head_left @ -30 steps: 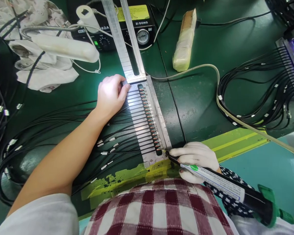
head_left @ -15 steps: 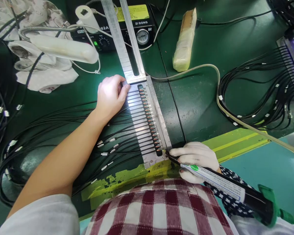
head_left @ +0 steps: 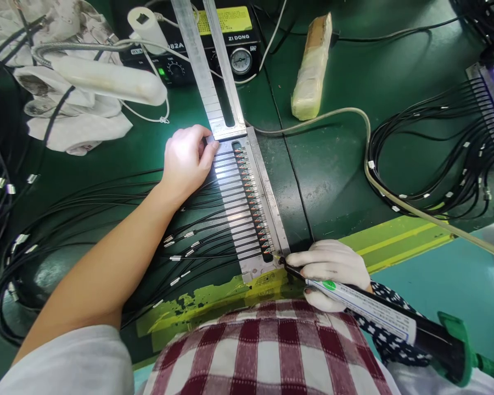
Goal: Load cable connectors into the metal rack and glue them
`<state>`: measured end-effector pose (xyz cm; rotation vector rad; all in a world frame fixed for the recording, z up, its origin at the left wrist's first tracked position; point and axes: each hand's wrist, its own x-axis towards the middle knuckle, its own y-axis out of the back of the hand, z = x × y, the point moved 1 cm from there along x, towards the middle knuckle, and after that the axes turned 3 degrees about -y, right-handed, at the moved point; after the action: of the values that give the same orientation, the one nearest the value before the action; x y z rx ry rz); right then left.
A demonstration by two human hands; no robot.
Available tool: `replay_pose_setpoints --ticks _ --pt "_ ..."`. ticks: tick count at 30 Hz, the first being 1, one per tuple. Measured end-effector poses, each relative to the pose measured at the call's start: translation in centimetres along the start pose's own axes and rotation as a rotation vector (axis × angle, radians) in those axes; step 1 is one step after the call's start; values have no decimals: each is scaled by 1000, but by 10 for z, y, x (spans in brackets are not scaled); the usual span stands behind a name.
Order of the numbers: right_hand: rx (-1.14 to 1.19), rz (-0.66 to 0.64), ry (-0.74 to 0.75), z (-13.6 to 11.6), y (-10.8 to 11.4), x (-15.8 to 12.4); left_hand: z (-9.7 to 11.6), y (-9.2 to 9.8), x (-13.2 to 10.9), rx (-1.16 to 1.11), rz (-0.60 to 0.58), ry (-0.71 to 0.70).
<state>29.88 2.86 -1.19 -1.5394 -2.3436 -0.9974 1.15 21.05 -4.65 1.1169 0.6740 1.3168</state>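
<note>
Right hand [head_left: 331, 269] gripping dispenser syringe [head_left: 379, 312], tip at fixture [head_left: 255, 211] near end

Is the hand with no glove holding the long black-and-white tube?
No, the bare left hand rests on the silver metal jig, while the white-gloved right hand holds that tube.

The green bench [head_left: 333, 164] carries a metal jig [head_left: 272, 204], black cables [head_left: 473, 137], cloths [head_left: 78, 129], perhaps a wrapped block [head_left: 313, 66].
</note>
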Motion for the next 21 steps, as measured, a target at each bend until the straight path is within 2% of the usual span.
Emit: replay_pose_setpoints --ticks 14,21 --pt "-21 12 2 1 -1 0 0 0 -1 -3 9 9" --pt "-25 7 1 2 0 2 0 0 -1 -4 -24 26"
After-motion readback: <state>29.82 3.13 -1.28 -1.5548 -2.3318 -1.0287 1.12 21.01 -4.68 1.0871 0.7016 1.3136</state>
